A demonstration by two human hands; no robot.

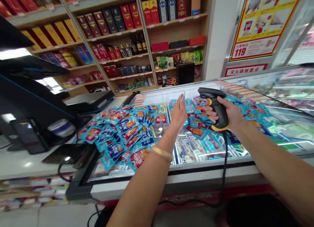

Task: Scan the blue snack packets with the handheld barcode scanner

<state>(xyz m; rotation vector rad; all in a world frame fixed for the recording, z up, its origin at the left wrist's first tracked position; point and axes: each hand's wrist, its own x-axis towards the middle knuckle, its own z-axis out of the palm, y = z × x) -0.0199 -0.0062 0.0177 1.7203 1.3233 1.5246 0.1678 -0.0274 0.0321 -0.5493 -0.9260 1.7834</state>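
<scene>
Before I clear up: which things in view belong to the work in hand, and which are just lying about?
Seemingly part of the work:
Scanner, gripped by the right hand
Its cable
Small packets on the glass-topped case, with the left hand close by

Just around:
Shelved boxes
Wall poster
Bagged goods inside the case

A black scanner (pixel 219 111) is gripped in the right hand (pixel 232 113); blue-edged packets (pixel 122 130) are spread left and right of the left hand (pixel 179 113) across a glass-topped freezer (pixel 196 177).
</scene>
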